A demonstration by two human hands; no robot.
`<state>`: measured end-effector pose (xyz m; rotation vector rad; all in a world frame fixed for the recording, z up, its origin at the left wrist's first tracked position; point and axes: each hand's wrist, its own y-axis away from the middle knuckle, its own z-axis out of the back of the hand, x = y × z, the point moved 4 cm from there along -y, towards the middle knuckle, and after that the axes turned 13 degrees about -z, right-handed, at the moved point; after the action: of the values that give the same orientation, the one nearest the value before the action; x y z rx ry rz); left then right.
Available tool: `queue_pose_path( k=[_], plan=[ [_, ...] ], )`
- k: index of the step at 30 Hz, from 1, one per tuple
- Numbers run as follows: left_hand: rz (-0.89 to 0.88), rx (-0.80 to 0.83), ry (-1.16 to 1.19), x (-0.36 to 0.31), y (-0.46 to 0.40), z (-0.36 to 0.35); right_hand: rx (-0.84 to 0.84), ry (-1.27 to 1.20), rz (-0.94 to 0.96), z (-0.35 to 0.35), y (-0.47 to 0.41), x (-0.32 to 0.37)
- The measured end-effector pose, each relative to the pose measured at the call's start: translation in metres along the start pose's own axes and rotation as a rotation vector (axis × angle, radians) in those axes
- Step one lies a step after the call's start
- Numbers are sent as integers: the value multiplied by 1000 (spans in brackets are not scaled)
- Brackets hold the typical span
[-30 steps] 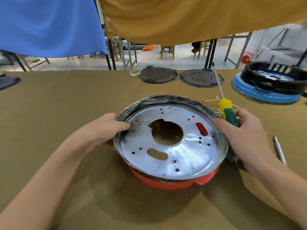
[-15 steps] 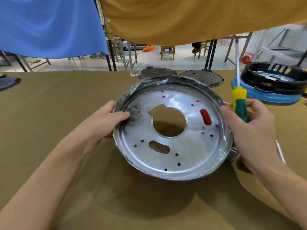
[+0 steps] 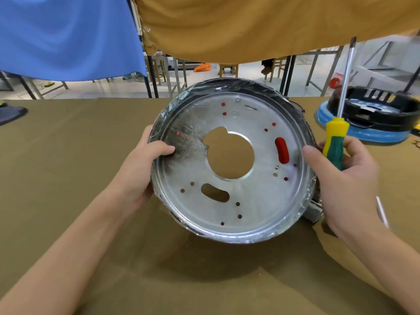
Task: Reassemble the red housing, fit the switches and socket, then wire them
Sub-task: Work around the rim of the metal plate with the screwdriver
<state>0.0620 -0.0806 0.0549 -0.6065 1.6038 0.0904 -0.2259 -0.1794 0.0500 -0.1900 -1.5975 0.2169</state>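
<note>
A round silver metal plate (image 3: 250,201) with a big centre hole faces me, tilted up off the table. Red housing (image 3: 282,153) shows only through its slot and small holes; the rest is hidden behind the plate. My left hand (image 3: 141,173) grips the plate's left rim, thumb on the inner face. My right hand (image 3: 343,178) grips the right rim and also holds a yellow and green screwdriver (image 3: 334,146), its shaft pointing up. A small grey part (image 3: 314,212) sticks out at the lower right rim.
An olive cloth (image 3: 68,167) covers the table. A black ring on a blue base (image 3: 372,117) stands at the right. A thin pen-like tool (image 3: 382,211) lies by my right wrist. Blue and tan drapes hang behind the table. A dark object (image 3: 11,113) lies at the far left.
Both hands lifted the housing off the table and tipped its plate side up toward me. The screwdriver swung upright with my right hand.
</note>
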Motion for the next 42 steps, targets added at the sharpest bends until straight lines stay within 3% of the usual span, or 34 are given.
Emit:
queue_pose_path(
  k=[7,15,25,42],
  plan=[
    [21,-67,76,-3,0,8,100,-36,-84,-6,5,-4],
    [48,-17,115,-2,3,8,136,-129,-80,-6,7,-3],
    [73,-2,133,-1,2,12,95,-107,-5,-4,11,6],
    [59,0,127,0,3,14,105,-127,-65,-4,14,6]
  ],
)
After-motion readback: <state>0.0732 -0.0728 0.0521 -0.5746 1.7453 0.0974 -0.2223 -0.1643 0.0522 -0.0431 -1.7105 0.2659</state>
